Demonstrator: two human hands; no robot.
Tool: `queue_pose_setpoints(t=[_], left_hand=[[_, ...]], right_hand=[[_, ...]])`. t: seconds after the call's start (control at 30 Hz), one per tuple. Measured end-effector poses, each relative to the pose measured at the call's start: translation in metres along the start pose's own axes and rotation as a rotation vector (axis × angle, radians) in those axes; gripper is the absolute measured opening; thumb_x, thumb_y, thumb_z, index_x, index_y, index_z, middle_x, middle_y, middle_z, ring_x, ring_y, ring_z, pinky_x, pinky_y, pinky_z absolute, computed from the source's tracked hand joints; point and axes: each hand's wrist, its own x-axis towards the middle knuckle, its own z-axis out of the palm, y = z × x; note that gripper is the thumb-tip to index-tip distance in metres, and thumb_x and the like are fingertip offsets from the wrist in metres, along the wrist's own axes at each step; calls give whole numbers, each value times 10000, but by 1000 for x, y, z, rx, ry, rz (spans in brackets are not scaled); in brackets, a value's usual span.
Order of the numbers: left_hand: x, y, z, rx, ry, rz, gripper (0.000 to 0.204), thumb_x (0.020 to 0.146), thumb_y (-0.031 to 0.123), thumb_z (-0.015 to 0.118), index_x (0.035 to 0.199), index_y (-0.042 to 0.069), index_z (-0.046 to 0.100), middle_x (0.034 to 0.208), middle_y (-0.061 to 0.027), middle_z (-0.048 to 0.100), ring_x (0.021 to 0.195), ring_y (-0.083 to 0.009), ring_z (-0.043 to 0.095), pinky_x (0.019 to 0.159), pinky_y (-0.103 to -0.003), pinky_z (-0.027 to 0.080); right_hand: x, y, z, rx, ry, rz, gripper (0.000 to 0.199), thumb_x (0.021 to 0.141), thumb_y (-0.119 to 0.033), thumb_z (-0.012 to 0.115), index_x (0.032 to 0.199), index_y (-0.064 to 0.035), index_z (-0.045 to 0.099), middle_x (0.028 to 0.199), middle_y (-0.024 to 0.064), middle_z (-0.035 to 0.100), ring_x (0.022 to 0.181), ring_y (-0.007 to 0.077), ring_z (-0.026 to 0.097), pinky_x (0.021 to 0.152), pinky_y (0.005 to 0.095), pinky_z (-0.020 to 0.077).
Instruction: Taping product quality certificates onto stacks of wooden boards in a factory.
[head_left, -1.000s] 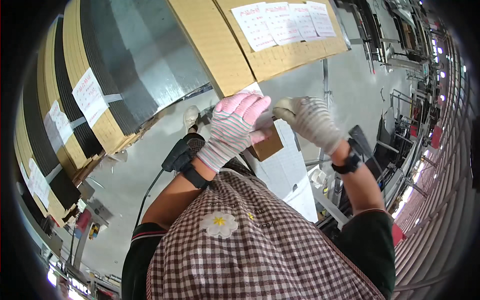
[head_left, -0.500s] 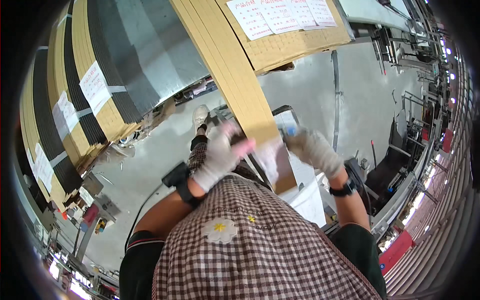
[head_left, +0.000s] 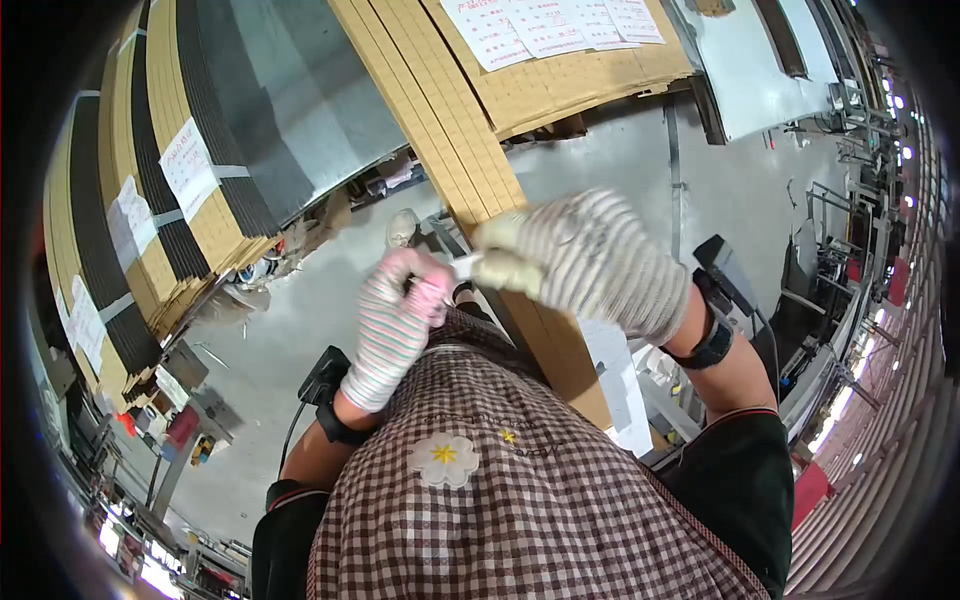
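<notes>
A small white strip (head_left: 465, 267) spans the gap between my two gloved hands, above a bundle of long brown cardboard strips (head_left: 450, 130). My right hand (head_left: 595, 262), in a grey-striped glove, reaches across the bundle with thumb and fingers closed on one end of the strip. On the other side, my left hand (head_left: 392, 325), in a pink-and-white striped glove, has its fingertips pinched at the strip's other end. What the strip is made of is too small to tell. The bundle's near end (head_left: 585, 390) lies by my checked apron (head_left: 480, 480).
To the left stand tall stacks of brown and black strips (head_left: 195, 225) with paper labels, beside a grey metal surface (head_left: 300, 100). Ahead is a flat cardboard stack (head_left: 590, 90) bearing white labels. Beside the bundle lies white paper (head_left: 615, 370). Metal frames (head_left: 830, 220) stand at right.
My right hand has moved left and over the bundle, up to my left hand. My left hand has drawn slightly left and closed. White paper seen on the bundle's near end no longer shows there.
</notes>
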Motion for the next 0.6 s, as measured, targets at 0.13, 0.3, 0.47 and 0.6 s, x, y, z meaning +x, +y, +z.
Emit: queue_pose_setpoints(t=[0.13,0.3,0.47,0.6], left_hand=[[44,-52,-14,-108,113,-133,190,947,220,706,924,61,604,730,2,588,613,-83,571,541,-217,467],[118,-145,-22,-281,199,-72,277,869,156,791,1046,30,620,824,11,587,714,-65,559,616,-213,497],[167,-207,-18,-102,-281,-31,420,1006,158,592,1398,56,482,1357,-122,573,1175,-239,613,947,-347,550],[217,-229,48,-223,-533,2,378,979,137,627,1335,53,533,1308,-123,609,1100,-218,633,921,-328,548]], right_hand=[[21,35,6,-317,228,239,389,880,-508,671,957,-129,717,898,82,690,753,262,645,710,380,513],[26,16,61,-98,809,173,288,738,-164,827,972,-115,666,1018,77,650,993,322,596,885,460,459],[43,-12,126,121,853,378,482,674,-123,822,1088,-138,575,1197,173,486,1084,403,505,918,516,446],[51,-3,138,56,923,332,506,637,-91,808,1079,-141,568,1131,177,493,1027,397,527,863,516,457]])
